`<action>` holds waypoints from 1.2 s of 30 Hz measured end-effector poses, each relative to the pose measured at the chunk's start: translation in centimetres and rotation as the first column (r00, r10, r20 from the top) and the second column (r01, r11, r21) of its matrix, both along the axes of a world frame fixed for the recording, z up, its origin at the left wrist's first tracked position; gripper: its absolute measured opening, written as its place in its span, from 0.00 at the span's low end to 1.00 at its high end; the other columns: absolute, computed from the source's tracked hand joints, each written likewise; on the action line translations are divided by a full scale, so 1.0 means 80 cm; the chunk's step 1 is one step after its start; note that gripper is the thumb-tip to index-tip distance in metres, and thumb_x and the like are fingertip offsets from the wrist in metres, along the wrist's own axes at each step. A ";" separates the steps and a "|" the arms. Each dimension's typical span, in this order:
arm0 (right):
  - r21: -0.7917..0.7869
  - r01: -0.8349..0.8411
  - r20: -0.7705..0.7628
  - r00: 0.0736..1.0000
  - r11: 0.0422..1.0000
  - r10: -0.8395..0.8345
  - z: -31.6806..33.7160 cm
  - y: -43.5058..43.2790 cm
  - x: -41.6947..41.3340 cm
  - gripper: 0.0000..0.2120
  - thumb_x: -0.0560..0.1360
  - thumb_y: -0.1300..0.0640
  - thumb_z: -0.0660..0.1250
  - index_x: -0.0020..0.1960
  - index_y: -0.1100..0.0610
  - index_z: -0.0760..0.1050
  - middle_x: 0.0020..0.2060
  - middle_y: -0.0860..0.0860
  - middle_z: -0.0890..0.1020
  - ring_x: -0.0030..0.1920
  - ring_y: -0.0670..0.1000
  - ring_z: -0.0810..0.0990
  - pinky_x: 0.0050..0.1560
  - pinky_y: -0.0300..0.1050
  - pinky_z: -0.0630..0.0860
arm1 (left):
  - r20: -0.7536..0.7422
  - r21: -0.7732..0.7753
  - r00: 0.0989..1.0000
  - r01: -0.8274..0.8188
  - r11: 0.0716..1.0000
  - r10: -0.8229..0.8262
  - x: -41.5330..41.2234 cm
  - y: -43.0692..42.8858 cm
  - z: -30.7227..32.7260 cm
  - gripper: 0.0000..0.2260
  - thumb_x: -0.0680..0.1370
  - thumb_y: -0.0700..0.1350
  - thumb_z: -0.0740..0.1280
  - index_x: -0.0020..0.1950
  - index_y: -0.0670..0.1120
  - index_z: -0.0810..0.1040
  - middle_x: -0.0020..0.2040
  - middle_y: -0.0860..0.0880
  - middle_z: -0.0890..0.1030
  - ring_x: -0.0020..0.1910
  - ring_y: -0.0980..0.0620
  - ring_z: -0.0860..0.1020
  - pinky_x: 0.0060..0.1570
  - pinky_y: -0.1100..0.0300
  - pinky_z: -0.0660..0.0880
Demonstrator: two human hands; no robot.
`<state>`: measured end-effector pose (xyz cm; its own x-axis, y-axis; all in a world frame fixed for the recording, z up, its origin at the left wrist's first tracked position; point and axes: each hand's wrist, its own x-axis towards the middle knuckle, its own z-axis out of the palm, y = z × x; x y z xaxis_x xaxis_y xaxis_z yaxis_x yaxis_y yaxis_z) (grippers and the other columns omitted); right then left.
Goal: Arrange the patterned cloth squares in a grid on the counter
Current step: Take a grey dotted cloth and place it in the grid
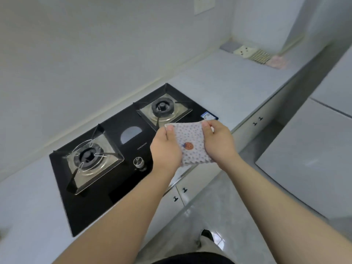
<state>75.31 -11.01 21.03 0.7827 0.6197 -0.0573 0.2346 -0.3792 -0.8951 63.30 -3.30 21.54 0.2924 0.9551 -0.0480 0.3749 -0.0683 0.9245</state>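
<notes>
A white cloth square point(189, 142) with small blue dots and an orange round motif hangs in the air over the counter's front edge, by the right burner. My left hand point(165, 147) pinches its left side and my right hand point(219, 142) pinches its right side, thumbs on top. Far along the counter point(224, 86), near the back right corner, several other cloth squares lie in a row: a grey one point(228, 47), a cream one with dark spots point(244, 51), a striped one point(262, 56) and a pink one point(277, 61).
A black two-burner gas hob point(118, 147) is set into the counter at left, with a round knob point(138, 162) near its front. White cabinet doors with dark handles point(180, 194) run below. A wall socket plate point(204, 3) sits high on the wall.
</notes>
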 end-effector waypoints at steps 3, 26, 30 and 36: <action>0.003 0.044 -0.025 0.999 0.999 -0.044 0.000 -0.032 0.062 0.15 0.85 0.49 0.56 0.60 0.54 0.79 0.48 0.46 0.77 0.50 0.48 0.74 0.46 0.39 0.66 | 0.014 0.002 0.998 0.055 0.998 -0.056 0.065 -0.027 0.001 0.16 0.86 0.52 0.55 0.46 0.45 0.73 0.44 0.47 0.79 0.45 0.50 0.80 0.43 0.54 0.79; -0.317 0.063 0.000 0.998 0.946 -0.067 -0.054 -0.002 0.498 0.19 0.85 0.42 0.54 0.63 0.54 0.74 0.48 0.51 0.80 0.39 0.45 0.74 0.36 0.39 0.68 | -0.015 -0.234 0.974 0.215 0.948 -0.225 0.505 0.024 -0.106 0.13 0.86 0.55 0.54 0.55 0.49 0.74 0.48 0.55 0.77 0.51 0.52 0.78 0.51 0.55 0.77; -0.352 -0.013 -0.201 0.978 0.936 -0.062 -0.050 0.005 0.583 0.17 0.81 0.52 0.61 0.69 0.50 0.64 0.39 0.53 0.82 0.37 0.50 0.80 0.38 0.46 0.79 | 0.014 -0.409 0.971 0.222 0.885 -0.237 0.573 0.055 -0.110 0.14 0.84 0.51 0.62 0.67 0.48 0.72 0.56 0.50 0.81 0.54 0.51 0.80 0.54 0.50 0.81; -0.319 0.008 -0.225 0.971 0.948 -0.084 -0.069 0.035 0.683 0.12 0.78 0.65 0.61 0.58 0.52 0.70 0.39 0.53 0.81 0.35 0.51 0.77 0.35 0.47 0.75 | 0.087 -0.428 0.928 0.363 0.828 -0.363 0.655 0.101 -0.117 0.35 0.80 0.39 0.69 0.79 0.61 0.56 0.56 0.51 0.78 0.52 0.51 0.83 0.47 0.52 0.84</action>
<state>129.95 -8.17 15.49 0.7512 0.5035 -0.4268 0.0095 -0.6549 -0.7557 115.71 4.79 12.21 0.6145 0.6638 -0.4263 0.4000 0.2036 0.8936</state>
